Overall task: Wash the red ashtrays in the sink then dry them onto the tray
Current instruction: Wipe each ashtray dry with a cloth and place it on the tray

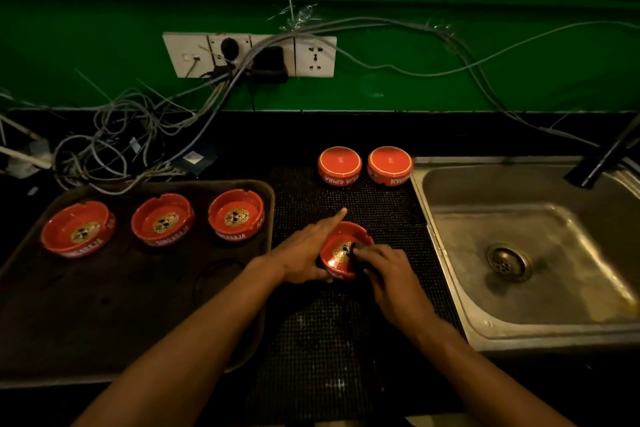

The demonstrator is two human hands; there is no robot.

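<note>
A red ashtray (341, 255) sits upright on the black mesh mat (346, 322) between the tray and the sink. My left hand (304, 250) grips its left side, index finger pointing out straight. My right hand (384, 270) holds a dark cloth (360, 248) against the ashtray's inner right wall. Three red ashtrays (78, 229) (162, 218) (237, 215) stand upright in a row on the dark tray (104, 305). Two more red ashtrays (340, 166) (390, 165) lie upside down on the mat beside the steel sink (519, 253).
A black tap (602, 163) leans over the sink's back right corner. Tangled grey cables (131, 146) pile up behind the tray, below a wall socket strip (249, 55) on the green wall. The counter's front edge runs just below the tray.
</note>
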